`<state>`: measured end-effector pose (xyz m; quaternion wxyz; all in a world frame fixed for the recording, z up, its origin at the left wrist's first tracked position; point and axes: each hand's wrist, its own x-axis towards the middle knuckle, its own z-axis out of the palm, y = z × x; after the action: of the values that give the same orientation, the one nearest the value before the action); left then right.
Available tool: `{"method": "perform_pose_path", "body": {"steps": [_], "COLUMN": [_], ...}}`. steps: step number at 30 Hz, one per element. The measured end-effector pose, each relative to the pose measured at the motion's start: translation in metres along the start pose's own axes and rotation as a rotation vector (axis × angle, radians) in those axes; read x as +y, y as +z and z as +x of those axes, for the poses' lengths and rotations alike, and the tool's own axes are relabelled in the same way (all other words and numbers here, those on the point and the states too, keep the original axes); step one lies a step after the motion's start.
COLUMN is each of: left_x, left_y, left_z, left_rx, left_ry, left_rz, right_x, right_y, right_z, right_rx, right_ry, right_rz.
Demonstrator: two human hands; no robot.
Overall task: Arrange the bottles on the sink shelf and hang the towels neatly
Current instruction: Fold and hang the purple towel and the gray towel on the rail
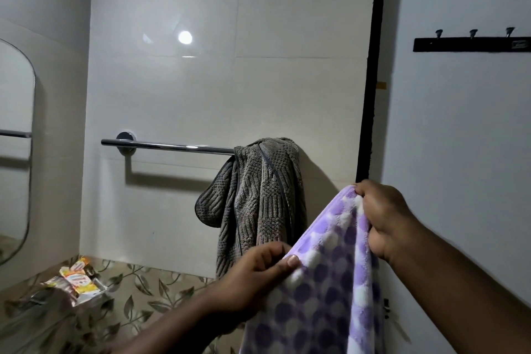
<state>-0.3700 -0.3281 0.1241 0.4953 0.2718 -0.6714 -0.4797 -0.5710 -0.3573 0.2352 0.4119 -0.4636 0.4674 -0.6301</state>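
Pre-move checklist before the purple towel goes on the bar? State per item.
1. Left hand pinches the purple towel at its top edge: ok.
2. Right hand grips the towel's upper corner: ok.
3. Bare stretch of towel bar to the left of the grey towel: ok.
4. Grey towel hung neatly: not ok, it is bunched at the bar's right end.
5. Purple towel spread flat: not ok, it sags in folds below the hands.
6. Bar's right mount: cannot tell, the grey towel hides it.

Fluffy cloth purple towel [324,282]; ribbed grey towel [258,195]; glossy metal rail [172,147]
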Motion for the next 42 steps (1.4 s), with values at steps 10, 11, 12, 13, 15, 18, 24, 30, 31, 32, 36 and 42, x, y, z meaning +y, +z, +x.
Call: {"method": "perform_pose_path", "body": {"steps": [10, 11, 12, 13, 15, 18, 24, 30, 31, 32, 36, 42], "left_x": [0.025, 0.029, 0.032, 0.033, 0.030, 0.023, 0.018, 0.034, 0.033, 0.031, 0.024, 0.031], "left_y": [-0.006, -0.005, -0.004, -0.001, 0.005, 0.006, -0.001, -0.002, -0.003, -0.007, -0.025, -0.011], "left_z": [0.032, 0.035, 0.037, 0.037, 0.035, 0.029, 0.013, 0.020, 0.018, 0.015, 0.006, 0.018], "left_rx": [0.334, 0.327, 0.323, 0.327, 0.339, 0.273, 0.259, 0.328, 0.337, 0.330, 0.278, 0.285], "left_ry": [0.264, 0.263, 0.263, 0.264, 0.261, 0.225, 0.110, 0.273, 0.250, 0.208, 0.136, 0.309], "left_rz": [0.577, 0.546, 0.491, 0.414, 0.225, 0.129, 0.024, 0.327, 0.327, 0.307, 0.237, 0.387], "right_x": [0.021, 0.023, 0.021, 0.019, 0.015, 0.022, 0.027, 0.020, 0.019, 0.017, 0.020, 0.022], "right_y": [0.007, 0.009, 0.009, 0.006, 0.000, 0.001, 0.001, 0.008, 0.008, 0.007, -0.006, 0.013], "right_z": [-0.028, -0.028, -0.027, -0.024, -0.020, -0.020, -0.015, -0.026, -0.024, -0.021, -0.010, -0.025], "right_rx": [-0.560, -0.603, -0.578, -0.537, -0.515, -0.475, -0.360, -0.736, -0.625, -0.493, -0.162, -0.810], "right_ry": [-0.461, -0.531, -0.604, -0.653, -0.679, -0.687, -0.288, -0.413, -0.465, -0.483, -0.608, -0.536], "right_rz": [-0.625, -0.763, -0.841, -0.870, -0.856, -0.770, -0.035, -0.562, -0.520, -0.460, -0.600, -0.530]}}
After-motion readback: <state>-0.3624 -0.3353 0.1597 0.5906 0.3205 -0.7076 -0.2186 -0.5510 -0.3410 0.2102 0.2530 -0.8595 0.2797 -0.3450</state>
